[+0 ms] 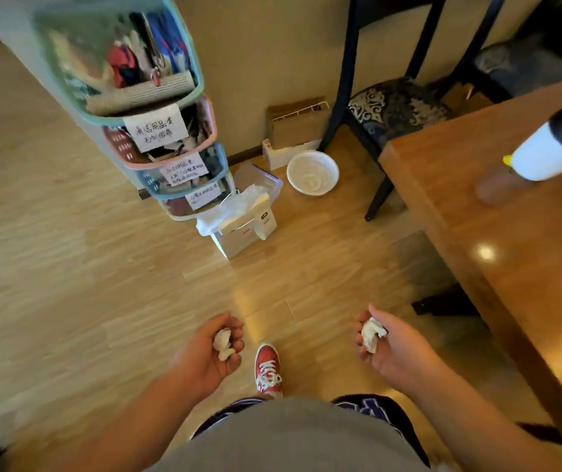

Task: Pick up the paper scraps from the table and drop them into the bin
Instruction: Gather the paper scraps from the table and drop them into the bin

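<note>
My left hand (209,356) is curled around a crumpled white paper scrap (223,344), held low over the wooden floor. My right hand (387,345) grips another crumpled white paper scrap (372,332), palm turned inward. Ahead on the floor stands a white box-shaped bin (242,238) lined with a white plastic bag (235,207), beside the foot of the basket rack. A white round basket (312,172) sits on the floor farther back near the wall. Both hands are well short of the bin.
A tall rack of stacked plastic baskets (157,131) with paper labels rises at the left. The wooden table (511,240) fills the right side, with a white cup (552,148) on it. A dark chair (392,110) and cardboard box (293,124) stand by the wall. My red shoe (267,369) is between my hands.
</note>
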Tool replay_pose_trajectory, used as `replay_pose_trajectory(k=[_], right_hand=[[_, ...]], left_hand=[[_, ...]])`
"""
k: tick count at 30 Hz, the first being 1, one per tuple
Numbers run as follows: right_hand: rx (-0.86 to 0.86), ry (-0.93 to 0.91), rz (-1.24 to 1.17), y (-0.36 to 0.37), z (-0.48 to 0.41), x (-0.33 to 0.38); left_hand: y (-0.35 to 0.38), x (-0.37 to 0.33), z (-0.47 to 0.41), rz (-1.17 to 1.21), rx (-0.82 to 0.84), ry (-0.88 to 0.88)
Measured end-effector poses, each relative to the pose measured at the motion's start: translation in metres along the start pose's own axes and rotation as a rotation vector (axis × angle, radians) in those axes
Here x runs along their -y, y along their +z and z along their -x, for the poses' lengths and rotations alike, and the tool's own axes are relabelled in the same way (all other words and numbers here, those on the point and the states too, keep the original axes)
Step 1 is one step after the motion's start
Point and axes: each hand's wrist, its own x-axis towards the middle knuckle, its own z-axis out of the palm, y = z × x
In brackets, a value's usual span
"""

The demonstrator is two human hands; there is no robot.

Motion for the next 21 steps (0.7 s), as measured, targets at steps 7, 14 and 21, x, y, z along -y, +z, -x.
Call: replay_pose_trajectory(k=[7,14,21], right_hand=[[-0.113,-0.064,-0.300,-0.065,0.000,0.039],[-0.187,-0.066,-0.495,-0.135,-0.015,0.081],[-0.150,-0.066,-0.475,-0.174,-0.047,0.172]], left_hand=[[0.133,-0.061,-0.065,-0.274,0.173,-0.096],[0.286,-0.068,-0.110,-0.419,0.300,-0.081],[0.372,-0.065,-0.143,-0.471,0.265,-0.095]])
